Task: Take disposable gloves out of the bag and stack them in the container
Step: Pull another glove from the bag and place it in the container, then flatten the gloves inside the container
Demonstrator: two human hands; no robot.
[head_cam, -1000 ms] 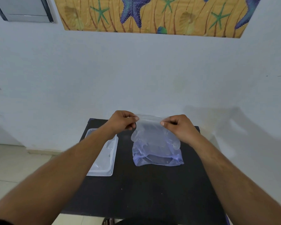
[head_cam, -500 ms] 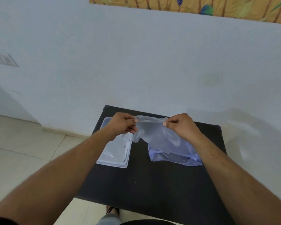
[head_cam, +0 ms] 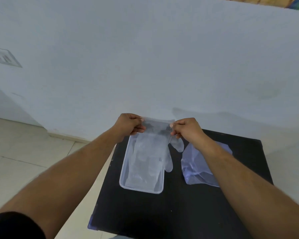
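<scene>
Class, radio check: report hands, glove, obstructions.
Left hand and right hand pinching glove cuff. Glove hanging over container. Bag beside it, nothing blocking.

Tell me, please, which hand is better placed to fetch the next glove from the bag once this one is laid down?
Probably the right hand: the bag lies on its side, the container under the left hand.

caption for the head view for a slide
Both hands, left hand and right hand, hold a clear glove by its cuff over the container.
</scene>
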